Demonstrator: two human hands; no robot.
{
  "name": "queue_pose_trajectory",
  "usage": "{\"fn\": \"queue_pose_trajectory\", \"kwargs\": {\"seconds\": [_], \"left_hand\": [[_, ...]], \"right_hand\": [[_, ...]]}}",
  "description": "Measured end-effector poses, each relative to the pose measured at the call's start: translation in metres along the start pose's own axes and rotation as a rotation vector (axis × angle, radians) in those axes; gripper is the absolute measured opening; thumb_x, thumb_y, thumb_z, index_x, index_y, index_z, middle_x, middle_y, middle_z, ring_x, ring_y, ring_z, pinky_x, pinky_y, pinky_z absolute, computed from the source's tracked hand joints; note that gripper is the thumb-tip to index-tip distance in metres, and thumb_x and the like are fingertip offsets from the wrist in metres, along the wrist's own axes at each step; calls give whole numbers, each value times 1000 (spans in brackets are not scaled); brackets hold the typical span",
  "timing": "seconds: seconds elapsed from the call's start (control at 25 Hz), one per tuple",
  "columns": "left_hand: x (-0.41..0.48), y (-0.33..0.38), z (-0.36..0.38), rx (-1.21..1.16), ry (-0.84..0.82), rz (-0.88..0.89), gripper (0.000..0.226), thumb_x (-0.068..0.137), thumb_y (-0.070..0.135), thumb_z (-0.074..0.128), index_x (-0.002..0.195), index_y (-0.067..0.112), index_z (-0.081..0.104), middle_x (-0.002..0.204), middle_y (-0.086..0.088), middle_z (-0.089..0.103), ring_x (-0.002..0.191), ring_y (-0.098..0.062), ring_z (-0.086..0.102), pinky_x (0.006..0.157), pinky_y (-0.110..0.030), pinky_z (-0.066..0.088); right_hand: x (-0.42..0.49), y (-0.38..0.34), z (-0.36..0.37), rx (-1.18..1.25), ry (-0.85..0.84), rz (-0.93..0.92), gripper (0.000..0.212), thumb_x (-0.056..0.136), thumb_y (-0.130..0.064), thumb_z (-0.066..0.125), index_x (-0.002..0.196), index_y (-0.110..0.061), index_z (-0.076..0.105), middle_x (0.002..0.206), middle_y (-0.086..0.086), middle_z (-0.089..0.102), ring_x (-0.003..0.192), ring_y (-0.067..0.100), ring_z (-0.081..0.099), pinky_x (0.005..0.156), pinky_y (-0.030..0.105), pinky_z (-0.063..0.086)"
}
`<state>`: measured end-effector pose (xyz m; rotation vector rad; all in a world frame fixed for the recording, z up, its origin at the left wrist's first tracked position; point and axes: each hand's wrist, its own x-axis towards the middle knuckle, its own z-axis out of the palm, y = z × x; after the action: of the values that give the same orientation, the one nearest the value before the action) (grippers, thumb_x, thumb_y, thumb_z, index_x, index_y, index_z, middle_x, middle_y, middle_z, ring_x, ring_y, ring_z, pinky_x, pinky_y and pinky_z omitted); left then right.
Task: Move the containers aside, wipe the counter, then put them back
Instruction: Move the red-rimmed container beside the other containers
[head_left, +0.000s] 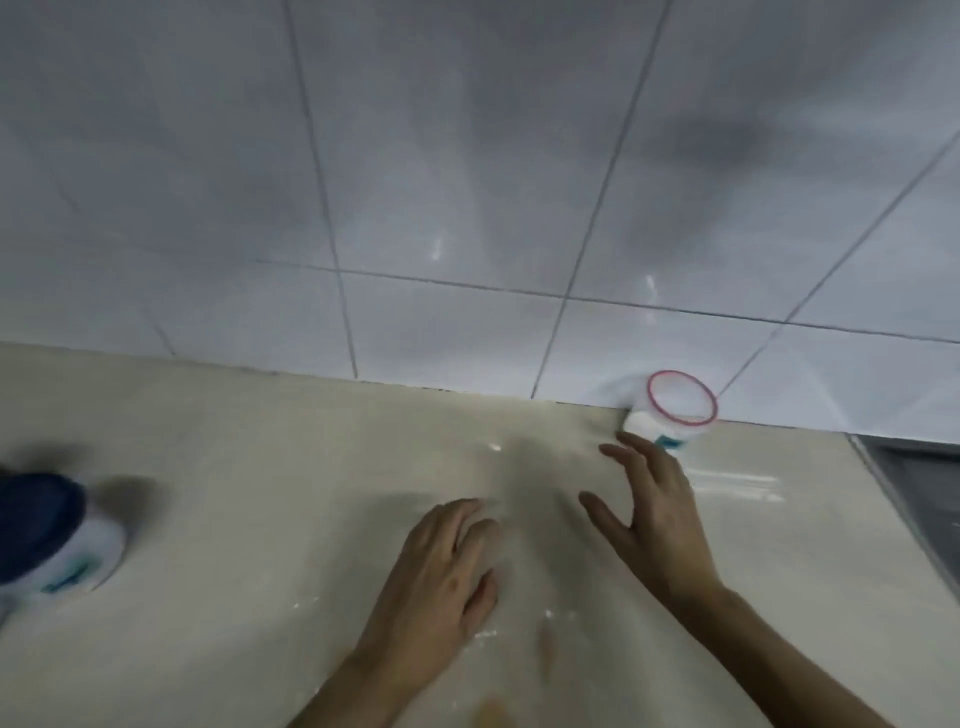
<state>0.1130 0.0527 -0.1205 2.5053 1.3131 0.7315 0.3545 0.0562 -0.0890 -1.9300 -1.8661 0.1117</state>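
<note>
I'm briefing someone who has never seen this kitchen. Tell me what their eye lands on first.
Two bare hands over the middle of the beige counter: the left hand lies palm down, the right hand reaches with spread fingers toward a red-rimmed tub by the tiled wall. At the far left edge stands a blue-lidded tub, blurred. White specks dot the counter near the hands.

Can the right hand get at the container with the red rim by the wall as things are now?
Probably yes. The right hand is open, its fingertips right beside the red-rimmed container, and nothing lies between them.
</note>
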Motion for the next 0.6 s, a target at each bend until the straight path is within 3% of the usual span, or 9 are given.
{"fn": "queue_pose_trajectory", "kwargs": {"seconds": [0.12, 0.24, 0.4, 0.6], "left_hand": [[59, 38, 49, 59, -150, 23, 44, 87, 40, 43, 124, 18, 54, 135, -6, 51, 125, -23, 47, 108, -31, 38], [90, 54, 93, 144, -258, -49, 46, 90, 42, 38, 129, 19, 48, 141, -5, 44, 130, -24, 38, 113, -35, 30], [100, 59, 108, 183, -217, -68, 38, 88, 37, 41, 115, 17, 58, 120, -4, 55, 112, -24, 47, 102, -35, 40], [87, 42, 81, -111, -168, -16, 25, 93, 24, 47, 109, 12, 62, 113, -3, 59, 107, -18, 53, 95, -21, 40]], "right_hand": [[42, 72, -24, -87, 83, 148, 78, 71, -43, 78, 134, -11, 47, 146, 21, 39, 132, 39, 40, 104, 50, 39], [72, 115, -16, 85, 2, 271, 97, 63, -47, 83, 143, -24, 34, 152, 16, 26, 136, 36, 34, 108, 49, 37], [84, 132, 8, 369, 78, 263, 95, 64, -38, 85, 143, -28, 32, 141, 9, 40, 123, 27, 48, 98, 35, 43], [58, 116, 14, 362, 131, 197, 98, 58, -43, 87, 139, -25, 34, 134, 5, 49, 114, 21, 53, 92, 31, 45]]}}
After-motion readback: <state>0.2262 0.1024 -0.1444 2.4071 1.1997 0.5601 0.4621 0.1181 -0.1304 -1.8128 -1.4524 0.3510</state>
